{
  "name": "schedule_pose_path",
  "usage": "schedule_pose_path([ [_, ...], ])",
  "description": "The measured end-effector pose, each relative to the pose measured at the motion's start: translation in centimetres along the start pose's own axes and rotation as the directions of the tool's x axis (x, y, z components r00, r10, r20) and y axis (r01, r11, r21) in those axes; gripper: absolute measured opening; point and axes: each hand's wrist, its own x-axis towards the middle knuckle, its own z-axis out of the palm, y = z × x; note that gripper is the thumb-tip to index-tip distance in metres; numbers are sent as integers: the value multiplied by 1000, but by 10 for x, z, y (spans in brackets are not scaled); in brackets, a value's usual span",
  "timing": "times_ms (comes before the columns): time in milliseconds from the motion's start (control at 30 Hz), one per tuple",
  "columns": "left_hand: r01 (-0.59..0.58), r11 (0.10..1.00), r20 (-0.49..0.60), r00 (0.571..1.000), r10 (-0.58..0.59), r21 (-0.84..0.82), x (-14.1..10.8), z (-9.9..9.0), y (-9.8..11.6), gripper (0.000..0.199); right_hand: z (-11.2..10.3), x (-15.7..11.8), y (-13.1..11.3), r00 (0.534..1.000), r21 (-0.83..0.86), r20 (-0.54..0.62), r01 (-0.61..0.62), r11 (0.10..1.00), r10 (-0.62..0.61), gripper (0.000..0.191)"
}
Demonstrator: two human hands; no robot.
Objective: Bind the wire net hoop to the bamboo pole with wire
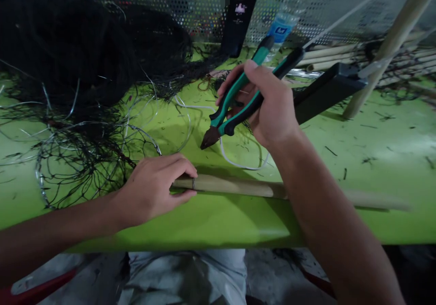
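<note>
My left hand (155,189) grips the left end of a pale wooden stick (238,185), with thumb and fingertips beside a thin dark ring (193,183) around it. The stick lies along the front part of the green table (218,223). Above it, my right hand (269,100) holds pliers (226,98) with green and black handles. Their handles are spread, and the dark jaws point down and left, above the stick and apart from it. To the left of my left hand, black netting (88,173) meets a wire hoop (39,173).
A heap of black net (64,46) fills the back left. At the back stand a dark phone-like device (238,23) and a bottle (281,28). On the right are a black box (332,89), an upright pole (388,46) and several sticks (334,55). A white cord (238,165) curves behind the stick.
</note>
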Motion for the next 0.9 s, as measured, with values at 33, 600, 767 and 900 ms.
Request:
schedule_pose_path([
  [33, -21, 1000, -3, 1000, 21, 19, 0, 0, 0, 16, 1, -1, 0, 1000, 2, -9, -5, 1000, 5, 40],
  [600, -280, 913, -28, 953, 301, 298, 2, 2, 5, 7, 7, 0, 8, 994, 49, -46, 105, 993, -103, 36],
  [767, -307, 904, 12, 948, 318, 297, 1, -1, 0, 6, 6, 3, 12, 994, 48, -68, 95, 994, -91, 38],
  [900, -179, 963, 89, 983, 163, 203, -1, -3, -6, 28, 3, 4, 8, 999, 77, -38, 16, 997, -13, 38],
])
